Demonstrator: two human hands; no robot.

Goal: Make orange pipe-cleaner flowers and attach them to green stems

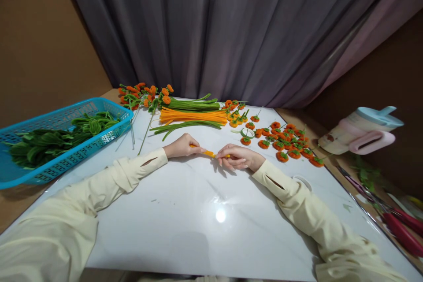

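Near the middle of the white table (185,224), my left hand (185,146) and my right hand (236,157) pinch a short yellow-orange fuzzy piece (209,153) between them. Its ends run in under the fingers of both hands. Just beyond lie a bundle of orange fuzzy stems (193,116) and green fuzzy stems (191,105), with a few more green ones in front. Several orange flower heads with green centres (282,156) spread to the right of my right hand. A roll of pale tape (247,132) rests beside them.
A blue basket (66,158) of green leaves stands at left. Orange flowers on stems (132,90) lie at the back left. At right are a lidded cup (360,130) and red-handled pliers (401,232). A grey curtain (211,31) hangs behind.
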